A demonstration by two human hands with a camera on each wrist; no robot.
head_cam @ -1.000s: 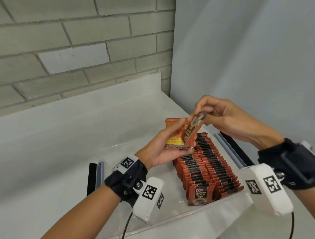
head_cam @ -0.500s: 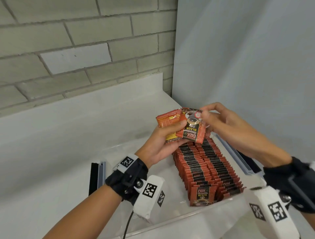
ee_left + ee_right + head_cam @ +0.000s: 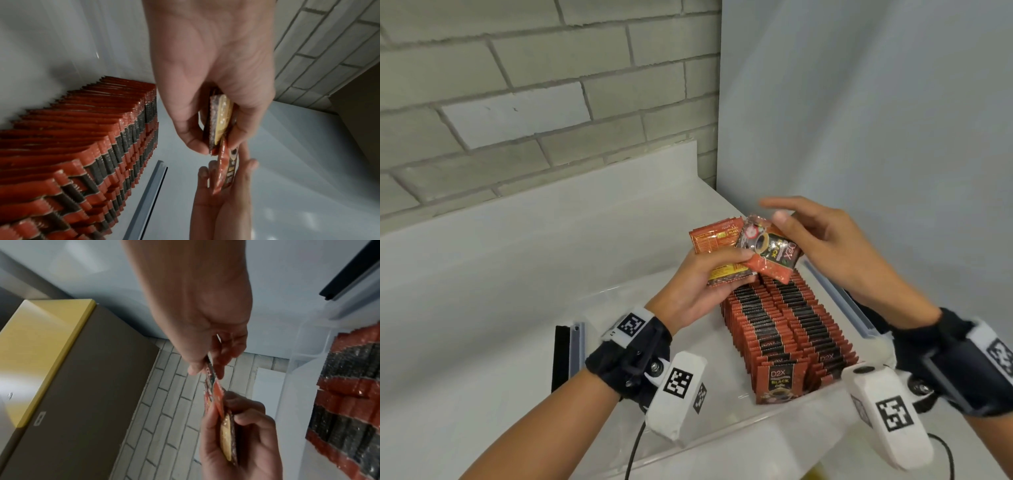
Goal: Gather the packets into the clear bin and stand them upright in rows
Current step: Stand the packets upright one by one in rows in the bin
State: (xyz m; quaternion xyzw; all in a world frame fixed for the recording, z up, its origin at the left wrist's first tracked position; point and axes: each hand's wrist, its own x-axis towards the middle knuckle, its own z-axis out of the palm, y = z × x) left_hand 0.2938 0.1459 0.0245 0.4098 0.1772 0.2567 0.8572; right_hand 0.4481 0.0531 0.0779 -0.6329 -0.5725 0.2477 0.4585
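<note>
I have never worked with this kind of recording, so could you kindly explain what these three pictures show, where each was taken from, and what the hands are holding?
No machine here: a person works with bare hands and wears three cameras. The wide picture comes from a head camera looking down; the other two come from cameras strapped to each wrist, looking along the hand. The white blocks with black square patterns at the wrists are part of that gear.

The left hand grips a small stack of packets. The right hand pinches a single packet resting against that stack.

Below them a clear bin sits on a white surface. Inside it, rows of red and black packets stand upright, packed close together. The right wrist view also shows a yellow-topped box off to the side.
</note>
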